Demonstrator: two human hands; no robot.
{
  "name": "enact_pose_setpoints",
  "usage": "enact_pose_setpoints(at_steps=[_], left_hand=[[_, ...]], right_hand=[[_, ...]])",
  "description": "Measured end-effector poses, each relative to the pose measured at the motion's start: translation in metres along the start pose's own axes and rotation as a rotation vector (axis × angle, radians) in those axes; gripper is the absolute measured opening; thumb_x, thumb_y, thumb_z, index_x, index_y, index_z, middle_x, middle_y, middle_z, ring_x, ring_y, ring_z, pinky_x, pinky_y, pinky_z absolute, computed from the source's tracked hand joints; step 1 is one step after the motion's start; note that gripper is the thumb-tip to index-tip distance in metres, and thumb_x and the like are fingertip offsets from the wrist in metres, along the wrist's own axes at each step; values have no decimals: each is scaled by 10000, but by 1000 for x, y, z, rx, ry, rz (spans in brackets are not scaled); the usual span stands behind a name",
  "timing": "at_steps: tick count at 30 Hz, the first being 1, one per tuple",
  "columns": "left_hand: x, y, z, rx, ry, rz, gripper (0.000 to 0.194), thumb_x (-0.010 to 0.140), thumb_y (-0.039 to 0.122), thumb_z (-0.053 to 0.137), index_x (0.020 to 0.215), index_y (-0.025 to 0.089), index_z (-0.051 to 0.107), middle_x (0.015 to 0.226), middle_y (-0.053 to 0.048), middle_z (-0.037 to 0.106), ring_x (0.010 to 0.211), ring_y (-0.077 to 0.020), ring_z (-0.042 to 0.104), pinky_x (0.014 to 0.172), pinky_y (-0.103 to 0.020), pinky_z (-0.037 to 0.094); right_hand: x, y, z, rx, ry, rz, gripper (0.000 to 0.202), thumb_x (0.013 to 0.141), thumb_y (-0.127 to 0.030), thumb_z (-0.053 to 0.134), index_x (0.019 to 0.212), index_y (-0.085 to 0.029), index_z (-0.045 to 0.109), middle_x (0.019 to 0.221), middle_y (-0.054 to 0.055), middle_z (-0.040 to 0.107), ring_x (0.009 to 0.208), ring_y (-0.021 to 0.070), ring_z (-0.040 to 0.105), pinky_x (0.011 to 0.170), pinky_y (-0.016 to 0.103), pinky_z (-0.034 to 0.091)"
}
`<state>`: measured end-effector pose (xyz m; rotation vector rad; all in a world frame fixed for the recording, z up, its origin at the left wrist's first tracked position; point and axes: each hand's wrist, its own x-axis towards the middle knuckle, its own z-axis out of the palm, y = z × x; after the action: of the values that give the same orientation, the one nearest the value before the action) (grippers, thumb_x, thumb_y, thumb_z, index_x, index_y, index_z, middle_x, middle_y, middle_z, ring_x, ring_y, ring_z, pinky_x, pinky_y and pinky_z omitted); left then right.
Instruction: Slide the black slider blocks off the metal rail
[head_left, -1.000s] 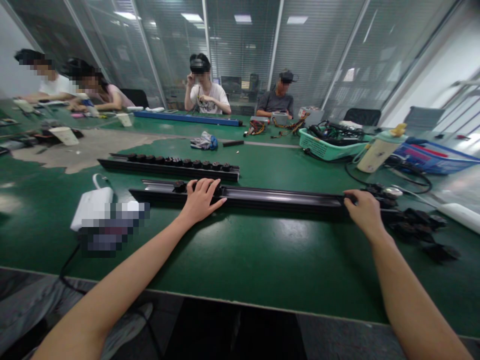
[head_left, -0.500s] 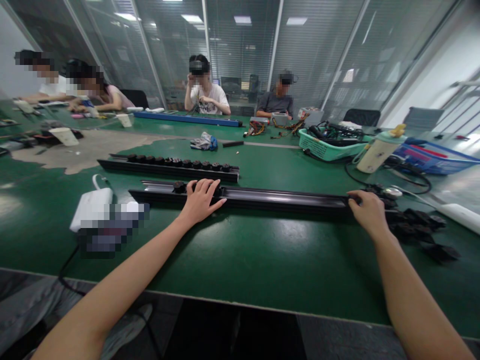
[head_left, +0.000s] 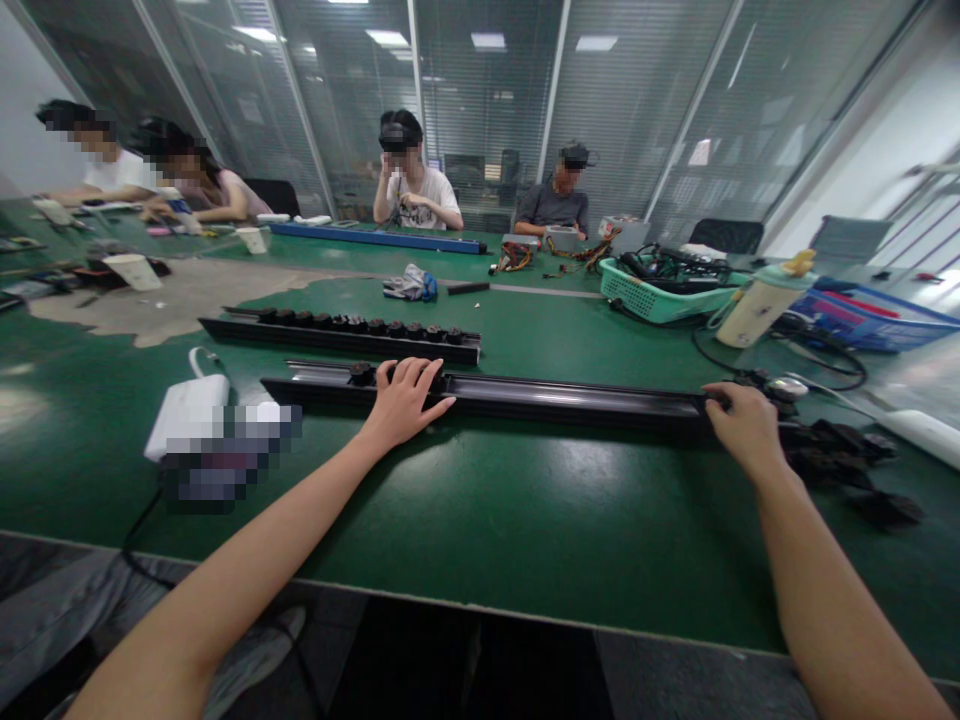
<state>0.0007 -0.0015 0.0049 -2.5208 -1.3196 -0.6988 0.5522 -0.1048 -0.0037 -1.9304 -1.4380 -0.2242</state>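
A long black rail (head_left: 570, 398) with a shiny channel lies across the green table in front of me. My left hand (head_left: 407, 395) rests over its left part, fingers bent over black pieces in the channel and thumb apart on the front side. One small black piece (head_left: 361, 373) shows just left of that hand. At the rail's right end, my right hand (head_left: 742, 415) has its fingers closed at the tip; what they hold is too small to name. Behind lies a second black rail (head_left: 337, 341) with a row of several black pieces. More black parts (head_left: 840, 450) are piled right of my right hand.
A white adapter (head_left: 187, 415) lies at the left. At the right stand a green basket (head_left: 667, 300) of cables, a cream bottle (head_left: 765, 300) and a blue basket (head_left: 885, 318). Gloves (head_left: 410, 284) lie beyond the rails. Several people sit across the table.
The view has shifted very slightly. My right hand has moved a little to the right at the rail's end; my left hand stays on the rail.
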Motion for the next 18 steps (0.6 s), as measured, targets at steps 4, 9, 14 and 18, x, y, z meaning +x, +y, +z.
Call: enact_pose_setpoints(at_steps=[4,9,14,18], left_hand=[[0,-1,1,7,-2,4,688,1067,598,441,1619,188,461,1493,-208,611,1445,-382,479,1230,-598,224],[0,-2,2,13,4,5,692,1068,605,436,1621,190,457,1493,-209,610,1449,-382,479,1233,-597,221],[0,-2,2,16,5,7,687,1072,605,429,1621,192,455,1486,-209,615,1443,-377,486,1229,-596,222],[0,-1,1,-1,9,3,679,1065,600,450,1630,224,452,1486,-193,616,1440,-376,480,1231,-592,224]], right_hand=[[1,5,0,-24,-2,13,197,863,-268,507,940,-231,684,968,155,699,1053,338,620,1072,490,468],[2,11,1,-58,11,18,251,867,-270,493,966,-194,711,993,184,702,1057,351,621,1074,499,468],[4,13,-1,-53,19,34,227,860,-257,510,963,-216,708,968,154,697,1050,338,616,1084,496,464],[5,14,-2,-50,10,48,220,849,-256,512,953,-224,704,951,152,693,1030,338,609,1080,502,459]])
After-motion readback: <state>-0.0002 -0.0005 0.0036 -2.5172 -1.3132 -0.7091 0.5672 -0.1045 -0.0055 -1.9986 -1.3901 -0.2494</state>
